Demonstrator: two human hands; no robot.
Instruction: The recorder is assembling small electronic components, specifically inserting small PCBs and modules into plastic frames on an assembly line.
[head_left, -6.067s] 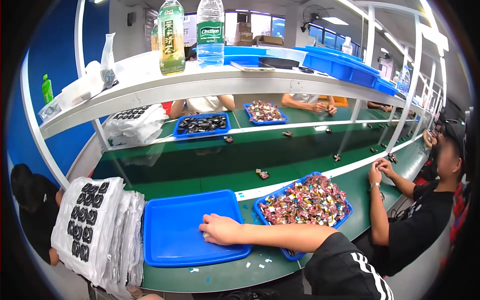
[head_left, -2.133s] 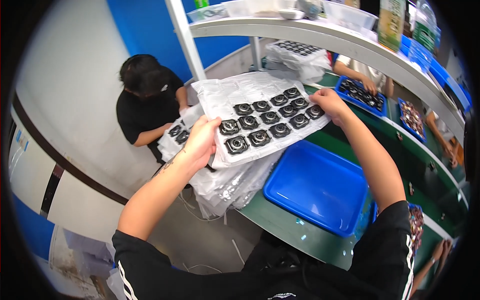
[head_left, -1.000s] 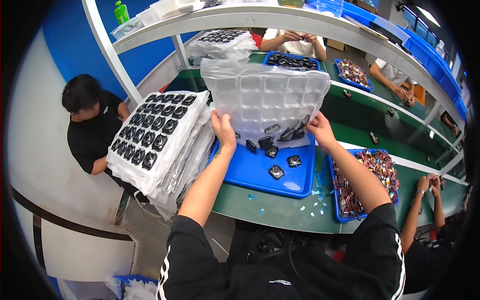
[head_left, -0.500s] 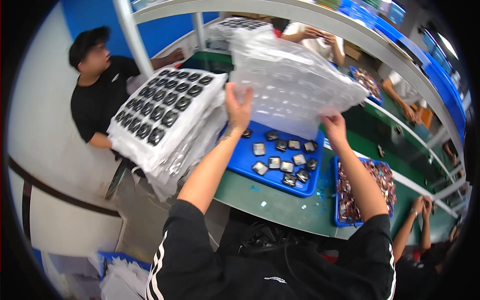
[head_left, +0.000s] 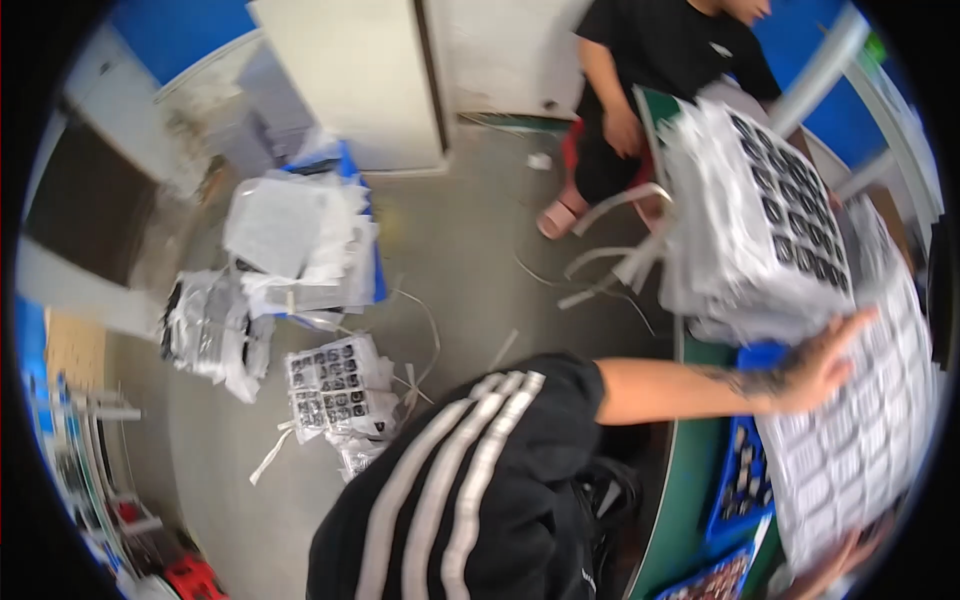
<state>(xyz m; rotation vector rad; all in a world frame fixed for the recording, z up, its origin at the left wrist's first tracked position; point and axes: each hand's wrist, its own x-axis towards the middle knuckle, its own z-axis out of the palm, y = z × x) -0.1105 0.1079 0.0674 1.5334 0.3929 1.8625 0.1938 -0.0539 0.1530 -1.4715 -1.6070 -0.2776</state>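
Note:
A large white plastic blister tray (head_left: 850,430) with rows of square pockets is held up over the bench at the right. My left hand (head_left: 815,375) grips its near left edge, fingers reaching up along the sheet and somewhat blurred. At its lower edge my right hand (head_left: 840,562) is partly in view, fingers against the plastic. Beneath the tray, a blue bin (head_left: 742,480) with small dark square parts is partly covered. Just beyond my left hand rises a stack of white trays (head_left: 715,230), the top one filled with black round-faced parts (head_left: 790,205).
Another blue bin (head_left: 715,578) of brownish pieces sits at the bench's lower end. A person in black (head_left: 660,70) sits beyond the stack. On the floor lie a pile of white sheets (head_left: 275,225), a tray with black parts (head_left: 330,385) and loose straps (head_left: 595,265).
My view has swung left, bringing the floor and its piles in. The blister tray, still in both hands, now appears at the far right, beside the tray stack.

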